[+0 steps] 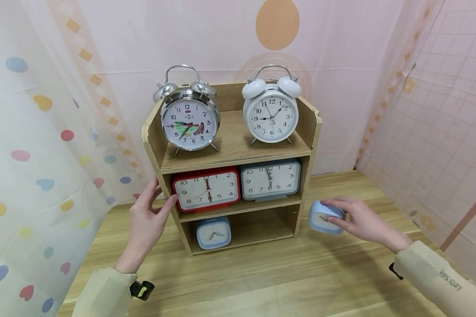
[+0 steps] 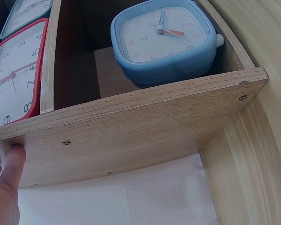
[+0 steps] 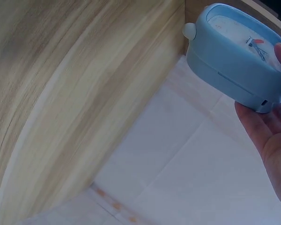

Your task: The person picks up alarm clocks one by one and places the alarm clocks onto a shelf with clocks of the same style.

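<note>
My right hand (image 1: 358,218) pinches a small light-blue alarm clock (image 1: 319,219), holding it off the table to the right of the wooden shelf (image 1: 238,162). In the right wrist view, the thumb lies on the clock's face and the fingers are at its back. My left hand (image 1: 148,220) holds the shelf's left side panel, its thumb at the front edge beside a red rectangular clock (image 1: 229,189) and its fingertips on the outer face. A matching light-blue clock (image 2: 171,65) sits at the left of the bottom compartment.
On the shelf's top stand a silver twin-bell clock (image 1: 190,123) and a white one (image 1: 272,116). A grey-blue rectangular clock (image 1: 270,179) shares the middle compartment with the red one. The shelf stands on a wooden table (image 1: 262,277), with patterned curtains (image 1: 79,145) around it.
</note>
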Tool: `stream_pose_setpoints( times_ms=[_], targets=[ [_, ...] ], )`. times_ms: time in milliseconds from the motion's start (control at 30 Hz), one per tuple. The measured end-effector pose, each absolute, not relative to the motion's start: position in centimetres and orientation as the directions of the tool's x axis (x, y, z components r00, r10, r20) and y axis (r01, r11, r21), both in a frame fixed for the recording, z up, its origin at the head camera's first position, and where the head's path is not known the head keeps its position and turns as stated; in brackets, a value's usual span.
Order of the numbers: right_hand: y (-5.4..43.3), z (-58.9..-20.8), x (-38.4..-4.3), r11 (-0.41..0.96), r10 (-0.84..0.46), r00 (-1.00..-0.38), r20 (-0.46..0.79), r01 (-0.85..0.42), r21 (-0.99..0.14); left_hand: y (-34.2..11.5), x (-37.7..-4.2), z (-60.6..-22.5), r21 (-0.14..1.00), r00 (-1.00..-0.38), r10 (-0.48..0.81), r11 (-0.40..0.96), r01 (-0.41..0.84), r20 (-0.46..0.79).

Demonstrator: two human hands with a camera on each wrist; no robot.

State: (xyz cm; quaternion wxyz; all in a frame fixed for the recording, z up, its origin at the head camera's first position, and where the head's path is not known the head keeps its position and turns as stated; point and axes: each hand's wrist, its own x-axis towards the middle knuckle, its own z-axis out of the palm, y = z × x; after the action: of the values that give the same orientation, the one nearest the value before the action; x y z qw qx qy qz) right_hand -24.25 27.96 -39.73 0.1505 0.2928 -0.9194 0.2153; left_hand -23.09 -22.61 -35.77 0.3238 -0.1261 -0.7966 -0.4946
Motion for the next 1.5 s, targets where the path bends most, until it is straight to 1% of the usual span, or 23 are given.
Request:
stream_pose_setpoints(
  times_ms=[200, 500, 833, 1100, 1500],
  targets=[
    [27.7, -39.5, -23.8, 0.72, -0.499, -0.771, 0.396, -0.623, -0.305, -22.6, -23.0, -35.8, 0.707, -0.766, -0.124, 0.498, 0.503, 0.631],
    [26.8, -39.4, -23.0, 0.683, -0.568, -0.699, 0.434, -0.695, -0.226, -22.6, -22.9, -35.7, 0.707, -0.774, -0.12, 0.512, 0.488, 0.621],
    [25.8, -39.7, -22.3, 0.656, -0.608, -0.677, 0.414, -0.722, -0.218, -22.7, -23.0, -35.8, 0.705, -0.777, -0.119, 0.521, 0.481, 0.618],
    [25.3, -40.1, -22.1, 0.661, -0.61, -0.69, 0.391, -0.714, -0.23, -22.6, -22.9, -35.7, 0.712, -0.778, -0.121, 0.506, 0.487, 0.617],
    [24.3, -40.2, -22.0, 0.618, -0.643, -0.633, 0.431, -0.761, -0.195, -22.6, -23.0, -35.7, 0.707, -0.772, -0.116, 0.505, 0.495, 0.624]
  ],
)
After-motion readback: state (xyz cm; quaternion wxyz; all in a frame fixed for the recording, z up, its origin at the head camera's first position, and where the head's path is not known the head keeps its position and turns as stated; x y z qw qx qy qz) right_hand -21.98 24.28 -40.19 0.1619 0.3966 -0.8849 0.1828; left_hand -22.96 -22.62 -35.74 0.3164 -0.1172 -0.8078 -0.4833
